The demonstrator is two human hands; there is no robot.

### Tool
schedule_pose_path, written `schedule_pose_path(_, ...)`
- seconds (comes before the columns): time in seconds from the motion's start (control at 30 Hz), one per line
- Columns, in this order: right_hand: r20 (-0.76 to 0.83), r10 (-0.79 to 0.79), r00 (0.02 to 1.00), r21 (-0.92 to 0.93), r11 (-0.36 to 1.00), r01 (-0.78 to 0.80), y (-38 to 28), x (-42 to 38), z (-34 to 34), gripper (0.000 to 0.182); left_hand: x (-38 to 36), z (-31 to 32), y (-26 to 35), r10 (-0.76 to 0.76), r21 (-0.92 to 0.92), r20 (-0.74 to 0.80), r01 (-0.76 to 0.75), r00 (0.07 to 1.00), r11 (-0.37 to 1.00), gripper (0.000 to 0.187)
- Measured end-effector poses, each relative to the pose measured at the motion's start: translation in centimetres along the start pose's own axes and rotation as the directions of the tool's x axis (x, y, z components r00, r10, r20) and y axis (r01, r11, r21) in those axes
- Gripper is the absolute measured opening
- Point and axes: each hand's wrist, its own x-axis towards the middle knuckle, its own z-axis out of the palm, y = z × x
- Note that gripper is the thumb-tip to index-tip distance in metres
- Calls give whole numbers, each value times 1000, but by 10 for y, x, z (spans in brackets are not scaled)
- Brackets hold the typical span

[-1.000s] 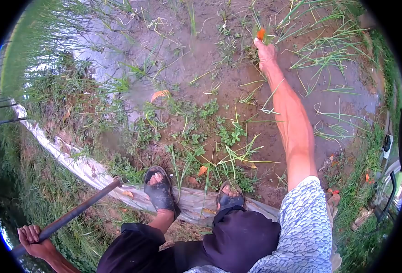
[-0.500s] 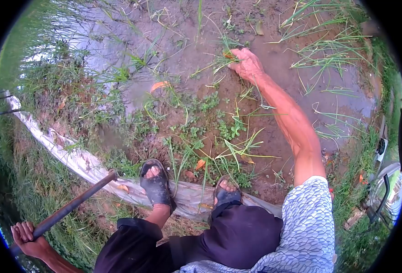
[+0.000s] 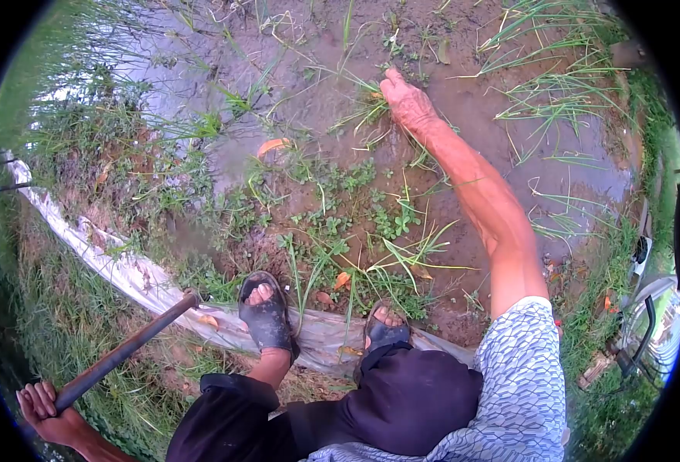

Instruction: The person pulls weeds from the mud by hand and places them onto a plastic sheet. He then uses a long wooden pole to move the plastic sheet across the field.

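My left hand (image 3: 49, 414), at the lower left, is wrapped round a dark pole (image 3: 120, 356). The pole slants up to the right, and its worn end is over the white plastic sheet. Stretched out ahead over wet mud, my right hand (image 3: 408, 100) is closed, its knuckles upward. Thin green weeds (image 3: 368, 109) stick out on its left side, seemingly gripped, though the fingertips are partly hidden. Low leafy plants (image 3: 390, 219) and long grass blades (image 3: 413, 258) grow between that hand and my feet.
My sandalled feet (image 3: 269, 317) stand on or beside a white plastic sheet (image 3: 136, 273) edging the muddy plot. Shallow water (image 3: 174, 58) lies at upper left. Clumps of long green leaves (image 3: 552, 96) droop at right. An orange leaf (image 3: 273, 145) lies on the mud.
My right hand has shifted slightly up and left, turning with the weeds beside it. My left hand still grips the pole, nearly unmoved.
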Motion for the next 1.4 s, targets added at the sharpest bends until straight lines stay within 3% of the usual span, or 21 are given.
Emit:
schedule_pose_path(0.07,64,63,996,-117,992,-55,-9,10,-10,24,-3,9,0,5,23,-103,-3,995,1000,33)
schedule_pose_path(0.17,4,151,989,-295,945,-143,-17,21,0,23,-2,4,-2,3,-32,48,-1,999,999,34)
schedule_pose_path(0.2,27,211,977,-300,934,-193,-19,24,3,23,-1,3,-2,11,-24,22,-11,1000,1000,33)
schedule_pose_path(0.27,32,212,977,-246,949,-198,-13,24,8,22,-2,5,-4,28,-14,-33,-29,999,999,33)
schedule_pose_path(0.4,144,254,956,25,965,-260,-13,6,13,18,2,-3,-4,-6,-68,111,13,994,998,32)
schedule_pose_path(0.47,170,141,975,68,986,-154,-17,-20,-5,15,14,-25,-4,-39,-141,266,79,963,987,29)
schedule_pose_path(0.5,184,86,979,89,991,-104,-15,-32,-18,14,16,-31,-4,-40,-136,253,77,967,988,29)
schedule_pose_path(0.57,29,336,941,12,942,-337,1,-43,-34,17,20,-35,-5,-33,-129,232,65,972,990,30)
schedule_pose_path(0.63,-4,462,887,-22,886,-462,27,-43,-35,27,21,-36,-4,-22,-130,262,58,965,990,30)
schedule_pose_path(0.73,-116,356,927,77,934,-349,61,-46,2,30,23,-35,-5,-25,-131,275,64,961,989,30)
schedule_pose_path(0.83,-42,465,884,71,884,-462,43,-43,-11,33,19,-30,-5,-6,-97,183,24,983,995,30)
schedule_pose_path(0.93,-16,368,930,26,930,-368,51,-43,-7,30,15,-22,-5,3,-76,115,6,993,997,30)
schedule_pose_path(1.03,-83,341,936,285,908,-306,77,-49,20,31,22,-35,-6,-14,-134,205,42,979,990,30)
schedule_pose_path(1.13,308,369,877,613,628,-480,20,-57,-41,30,24,-40,-5,-35,-171,231,76,972,982,30)
schedule_pose_path(1.17,216,264,940,620,707,-341,23,-54,-26,30,24,-37,-5,-42,-176,223,83,974,981,30)
schedule_pose_path(1.2,122,150,981,612,767,-193,30,-47,-6,29,21,-32,-5,-39,-134,137,57,990,989,29)
schedule_pose_path(1.27,109,133,985,606,777,-172,21,-23,-5,23,7,-7,-2,-12,-44,-38,11,999,999,29)
schedule_pose_path(1.3,103,125,987,603,781,-161,15,-12,-6,21,9,-11,-3,-14,-75,41,17,999,997,28)
schedule_pose_path(1.37,-78,142,987,114,985,-133,-16,17,-26,22,14,-22,-5,-8,-135,201,36,980,990,26)
schedule_pose_path(1.4,-34,219,975,60,974,-217,-15,28,-19,23,14,-25,-5,-2,-118,181,24,983,993,25)
